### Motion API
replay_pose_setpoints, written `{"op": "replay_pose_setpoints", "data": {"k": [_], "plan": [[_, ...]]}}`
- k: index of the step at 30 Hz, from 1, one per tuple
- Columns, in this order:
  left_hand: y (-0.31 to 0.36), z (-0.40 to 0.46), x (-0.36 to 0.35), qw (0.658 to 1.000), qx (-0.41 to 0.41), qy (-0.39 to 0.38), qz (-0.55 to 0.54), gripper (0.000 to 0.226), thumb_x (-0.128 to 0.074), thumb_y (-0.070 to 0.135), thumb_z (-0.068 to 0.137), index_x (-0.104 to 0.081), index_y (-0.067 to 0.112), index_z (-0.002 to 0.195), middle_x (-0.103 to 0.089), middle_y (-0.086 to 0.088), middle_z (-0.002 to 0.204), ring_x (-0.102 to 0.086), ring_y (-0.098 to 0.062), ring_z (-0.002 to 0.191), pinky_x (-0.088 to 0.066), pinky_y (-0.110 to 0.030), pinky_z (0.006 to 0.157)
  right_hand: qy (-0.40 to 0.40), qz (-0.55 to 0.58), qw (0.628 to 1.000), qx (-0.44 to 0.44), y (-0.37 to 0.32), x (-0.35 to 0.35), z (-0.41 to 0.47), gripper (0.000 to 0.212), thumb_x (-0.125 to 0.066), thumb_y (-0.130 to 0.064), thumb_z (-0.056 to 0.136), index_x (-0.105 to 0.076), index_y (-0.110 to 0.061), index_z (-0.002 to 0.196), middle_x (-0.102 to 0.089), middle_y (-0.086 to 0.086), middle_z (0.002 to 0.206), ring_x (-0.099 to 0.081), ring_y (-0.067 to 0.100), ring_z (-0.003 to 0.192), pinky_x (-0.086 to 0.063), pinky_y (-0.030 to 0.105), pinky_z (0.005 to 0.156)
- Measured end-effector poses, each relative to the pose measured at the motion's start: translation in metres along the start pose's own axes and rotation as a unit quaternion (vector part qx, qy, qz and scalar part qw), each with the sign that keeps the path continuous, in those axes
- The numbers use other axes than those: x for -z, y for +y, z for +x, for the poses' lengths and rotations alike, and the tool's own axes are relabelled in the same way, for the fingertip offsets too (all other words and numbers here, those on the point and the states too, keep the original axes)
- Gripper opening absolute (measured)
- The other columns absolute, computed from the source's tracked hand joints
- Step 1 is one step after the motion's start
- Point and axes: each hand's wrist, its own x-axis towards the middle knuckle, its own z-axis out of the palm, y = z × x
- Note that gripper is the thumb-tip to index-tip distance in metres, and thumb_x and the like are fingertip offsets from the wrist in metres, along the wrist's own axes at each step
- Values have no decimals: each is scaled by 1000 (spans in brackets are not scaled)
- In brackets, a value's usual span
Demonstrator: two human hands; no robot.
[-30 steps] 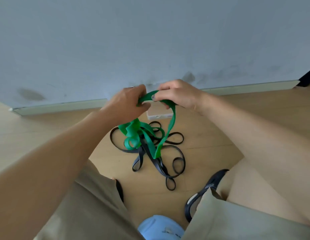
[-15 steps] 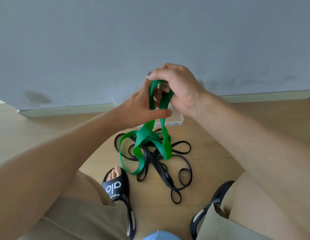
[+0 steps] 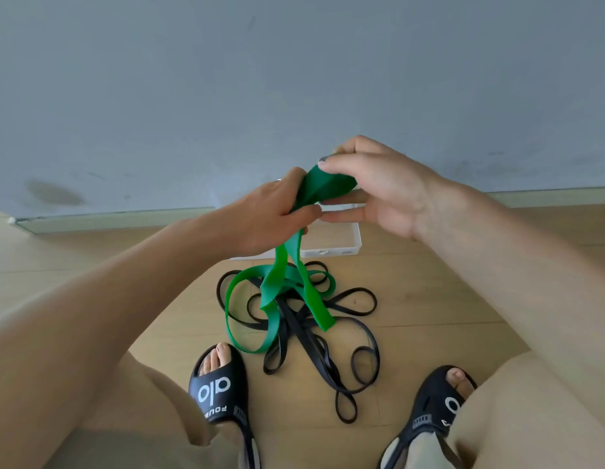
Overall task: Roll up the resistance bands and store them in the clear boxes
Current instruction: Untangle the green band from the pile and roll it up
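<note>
**Green band going into its first turns, black bands waiting on the floor**

The right hand (image 3: pixel 372 191) pinches the top of the wide green rubber resistance band (image 3: pixel 284 286), thumb and forefinger clamped on the folded end while the other fingers stretch out loosely underneath. The left hand (image 3: pixel 270 218) curls around the same band just below, fingers closed on the strip where it leaves the fold. Both hands sit close together, held up above the floor, forearms reaching forward from the knees, palms roughly facing each other.

From the left hand the green band hangs down in loose loops, its lower coils resting on the tangle of thin black rubber resistance bands (image 3: pixel 328 340) lying on the pale wooden floor (image 3: pixel 446 299) between the two black slide sandals (image 3: pixel 220 394).

Beyond the hands, against the skirting of the grey wall (image 3: pixel 294 79), sits a clear plastic box (image 3: pixel 341 245); part of it is hidden behind the hands, and no band shows in the visible part.

By my reading this is early going: only a small fold of green is started, most of its length is loose, and the black bands look untouched.
</note>
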Motion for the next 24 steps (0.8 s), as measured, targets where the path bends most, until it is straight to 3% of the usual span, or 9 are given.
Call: {"op": "replay_pose_setpoints", "data": {"k": [5, 8, 13, 17, 21, 24], "plan": [[-11, -1, 1, 1000, 13, -26, 7, 46, -65, 59, 87, -48, 29, 117, -68, 6, 112, -66, -19, 111, -53, -48, 97, 5, 92, 995, 32, 0, 2, -4, 14, -59, 6, 98, -55, -7, 103, -63, 19, 101, -75, 32, 88, -65, 39, 76], [-14, -2, 3, 999, 21, -32, -8, 38, -72, 48, 89, -52, 30, 116, -67, 12, 117, -68, -13, 109, -56, -42, 96, 6, 126, 992, 27, 0, 0, -4, 14, -58, 8, 98, -57, -4, 106, -62, 21, 104, -75, 34, 93, -65, 39, 75], [-24, -6, -2, 993, 43, -86, 69, 29, -65, 49, 94, -54, 33, 116, -67, 12, 112, -66, -15, 104, -51, -30, 89, -2, 199, 980, 28, -6, -1, -6, 10, -55, 9, 98, -58, 0, 100, -65, 27, 111, -77, 34, 97, -65, 36, 74], [-32, -13, -9, 990, 74, -115, 28, 41, -56, 57, 95, -56, 27, 121, -72, 1, 113, -75, -19, 95, -63, -39, 83, -22, 244, 969, 15, -8, 1, -11, 10, -54, 7, 100, -61, 5, 107, -69, 25, 109, -77, 31, 96, -65, 37, 77], [-34, -18, -2, 979, 106, -147, 98, 36, -47, 49, 104, -59, 25, 127, -66, 3, 127, -62, -19, 116, -48, -38, 103, -23, 252, 967, 4, -7, -2, -16, 10, -55, 7, 100, -64, 5, 103, -73, 21, 101, -78, 30, 95, -65, 37, 79], [-39, -21, -4, 973, 103, -167, 121, 53, -53, 55, 100, -42, 33, 147, -56, 6, 146, -54, -18, 133, -41, -35, 108, -26, 248, 968, 6, -8, -4, -19, 10, -55, 6, 100, -64, 5, 104, -73, 19, 97, -77, 27, 89, -65, 36, 79]]}}
